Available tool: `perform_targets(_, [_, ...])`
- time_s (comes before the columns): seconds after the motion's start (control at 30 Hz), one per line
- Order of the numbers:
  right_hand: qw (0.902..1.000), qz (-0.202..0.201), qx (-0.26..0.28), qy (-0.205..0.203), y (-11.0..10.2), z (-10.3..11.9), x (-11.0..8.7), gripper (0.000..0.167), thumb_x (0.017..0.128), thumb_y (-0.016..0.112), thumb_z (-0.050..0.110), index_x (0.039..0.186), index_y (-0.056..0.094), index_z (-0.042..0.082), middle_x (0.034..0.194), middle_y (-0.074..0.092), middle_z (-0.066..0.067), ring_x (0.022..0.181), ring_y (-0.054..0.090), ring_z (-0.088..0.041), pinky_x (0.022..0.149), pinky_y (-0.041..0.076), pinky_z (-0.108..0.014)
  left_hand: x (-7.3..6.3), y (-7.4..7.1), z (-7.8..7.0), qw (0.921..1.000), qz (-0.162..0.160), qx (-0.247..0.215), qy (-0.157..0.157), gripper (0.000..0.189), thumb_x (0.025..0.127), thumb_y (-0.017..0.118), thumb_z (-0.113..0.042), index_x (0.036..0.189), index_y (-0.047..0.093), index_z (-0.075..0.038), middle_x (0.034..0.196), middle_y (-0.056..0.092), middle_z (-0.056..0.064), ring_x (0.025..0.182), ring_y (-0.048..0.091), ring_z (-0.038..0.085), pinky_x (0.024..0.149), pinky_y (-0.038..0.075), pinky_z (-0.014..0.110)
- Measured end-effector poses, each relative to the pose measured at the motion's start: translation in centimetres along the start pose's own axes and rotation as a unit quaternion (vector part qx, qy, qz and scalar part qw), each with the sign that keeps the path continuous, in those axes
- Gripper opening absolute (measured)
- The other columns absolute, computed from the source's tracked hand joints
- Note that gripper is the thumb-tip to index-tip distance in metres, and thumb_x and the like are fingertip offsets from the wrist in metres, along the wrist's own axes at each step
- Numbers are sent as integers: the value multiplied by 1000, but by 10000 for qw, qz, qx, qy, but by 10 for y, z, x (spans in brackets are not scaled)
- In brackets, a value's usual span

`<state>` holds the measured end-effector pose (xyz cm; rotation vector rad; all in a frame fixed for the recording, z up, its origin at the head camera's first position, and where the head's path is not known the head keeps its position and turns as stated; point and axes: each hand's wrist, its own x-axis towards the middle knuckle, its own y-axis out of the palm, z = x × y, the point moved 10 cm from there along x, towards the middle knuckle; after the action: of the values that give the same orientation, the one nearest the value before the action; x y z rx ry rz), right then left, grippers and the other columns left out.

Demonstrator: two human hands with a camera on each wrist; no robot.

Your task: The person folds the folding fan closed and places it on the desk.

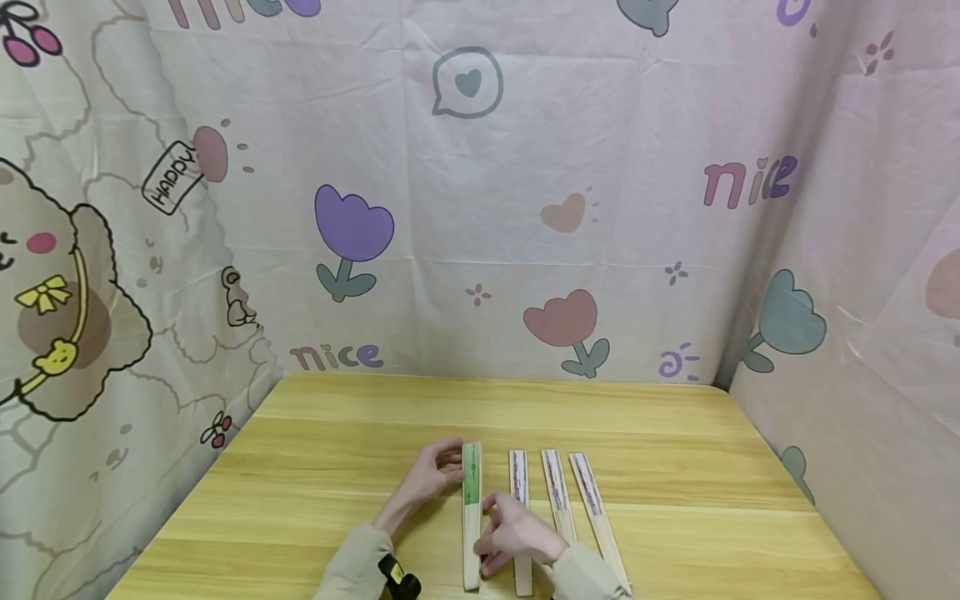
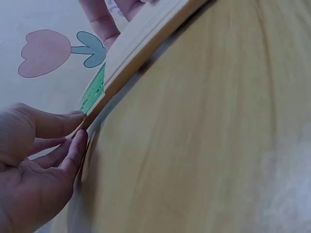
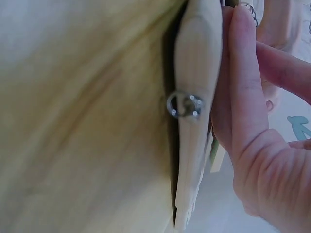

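Note:
A closed folding fan (image 1: 471, 521) with a green paper band lies lengthwise in front of me. At its far end, my left hand (image 1: 437, 471) pinches the edge; the left wrist view shows thumb and fingertips meeting on the fan's green end (image 2: 95, 92). Along the nearer right edge, my right hand (image 1: 512, 529) touches the fan with spread fingers. In the right wrist view, fairly straight fingers (image 3: 248, 77) are partly hidden behind a pale closed fan (image 3: 197, 63) with a metal ring (image 3: 184, 105). Which fan that is, I cannot tell.
Three more closed fans with whitish patterned bands lie to the right: one fan (image 1: 519, 475) partly under my right hand, a middle fan (image 1: 554, 479) and a slanted fan (image 1: 592, 492). The wooden table (image 1: 337, 425) meets a printed curtain (image 1: 450, 208) behind and at both sides.

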<state>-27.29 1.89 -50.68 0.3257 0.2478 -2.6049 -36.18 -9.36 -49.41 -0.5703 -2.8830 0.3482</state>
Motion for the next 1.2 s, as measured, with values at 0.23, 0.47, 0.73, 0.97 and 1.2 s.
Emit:
perform_targets(0.23, [9999,-128,-80,43,-4,-1,1,57,81,68,-16,130,39,-12,82,62,-20,55,65,-20,57,68,-36,1,3,3,10000,74,5,13,63,84,64,15,139,34,25,128,53,44,120,57,55,105,60,46])
perform_targets(0.47, [9995,-259,-155,116,-7,-1,1,59,79,69,-17,130,40,-11,82,61,-19,53,63,-19,56,68,-35,1,3,2,10000,-19,35,-11,64,82,66,17,138,36,25,124,54,42,118,58,53,105,59,46])
perform_targets(0.73, [9993,-278,-226,108,-8,0,0,59,79,68,-18,130,40,-12,83,61,-19,55,64,-20,57,68,-35,-1,3,-2,9999,-30,79,63,64,82,66,17,138,36,26,123,54,43,117,57,55,105,59,49])
perform_targets(0.97, [9991,-334,-236,56,-10,0,1,58,79,67,-18,130,41,-12,85,61,-19,56,65,-21,57,68,-36,-2,1,2,9997,-145,188,5,66,81,67,15,138,37,24,127,53,41,116,58,52,103,61,42])
perform_targets(1.2, [9988,-386,-234,-191,-19,7,-2,60,83,71,-9,133,38,-12,86,61,-16,61,67,-22,60,69,-38,-3,-3,3,9998,-152,-112,-25,67,81,66,15,140,35,24,132,47,44,120,55,53,108,57,45])
